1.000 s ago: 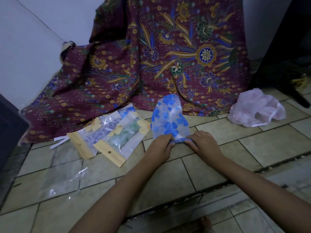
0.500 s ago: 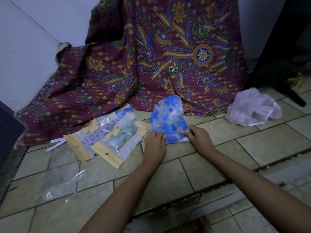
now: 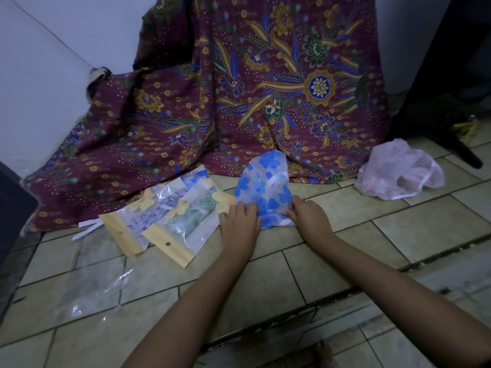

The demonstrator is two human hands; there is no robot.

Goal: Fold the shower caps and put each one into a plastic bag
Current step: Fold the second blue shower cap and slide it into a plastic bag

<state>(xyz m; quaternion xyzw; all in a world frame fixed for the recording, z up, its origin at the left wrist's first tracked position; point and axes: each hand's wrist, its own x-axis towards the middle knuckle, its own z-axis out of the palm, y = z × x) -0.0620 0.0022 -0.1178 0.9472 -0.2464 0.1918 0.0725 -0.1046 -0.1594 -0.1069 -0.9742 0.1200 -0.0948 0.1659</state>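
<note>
A clear shower cap with blue flowers (image 3: pixel 263 187) lies on the tiled floor, its far end puffed up. My left hand (image 3: pixel 239 224) presses on its near left edge and my right hand (image 3: pixel 308 216) pinches its near right edge. To the left lie two filled plastic bags with yellow headers, one with a purple cap (image 3: pixel 148 216) and one with a green cap (image 3: pixel 191 221). An empty clear plastic bag (image 3: pixel 93 290) lies flat at the near left. A pink shower cap (image 3: pixel 398 171) sits loose at the right.
A maroon batik cloth (image 3: pixel 239 88) hangs down the wall and spreads over the floor behind the caps. A dark object (image 3: pixel 438 107) stands at the far right, another dark edge (image 3: pixel 13 208) at the left. A floor groove (image 3: pixel 345 290) crosses beneath my arms.
Both hands have moved forward over the blue cap's near edge and spread slightly apart, and the cap's lower part lies flatter on the floor than one second ago.
</note>
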